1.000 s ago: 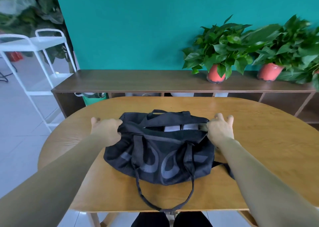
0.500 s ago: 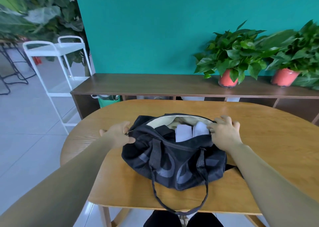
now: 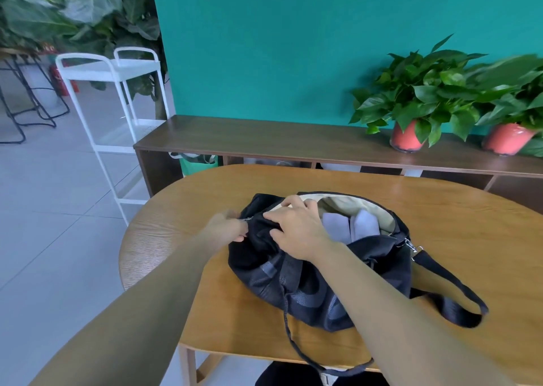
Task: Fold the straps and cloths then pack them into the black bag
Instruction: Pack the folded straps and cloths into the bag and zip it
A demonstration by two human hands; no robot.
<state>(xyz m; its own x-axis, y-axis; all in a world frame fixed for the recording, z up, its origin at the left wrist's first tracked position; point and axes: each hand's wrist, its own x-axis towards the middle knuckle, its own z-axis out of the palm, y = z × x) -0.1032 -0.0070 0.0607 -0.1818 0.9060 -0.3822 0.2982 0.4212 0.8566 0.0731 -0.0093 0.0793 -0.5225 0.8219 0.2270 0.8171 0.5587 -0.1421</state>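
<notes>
2 hands [image 3: 227, 228] [image 3: 296, 233] gripping 1 black bag [image 3: 258, 265] — 2 white cloths [image 3: 335, 230] [image 3: 364, 225] inside

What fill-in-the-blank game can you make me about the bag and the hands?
1. The black bag lies on the ____.
2. The folded cloths are ____ the bag.
3. On the shelf stand ____ plant pots.
4. The left hand and the right hand are both at the bag's ____ end.

Missing words: table, inside, two, left.
</notes>
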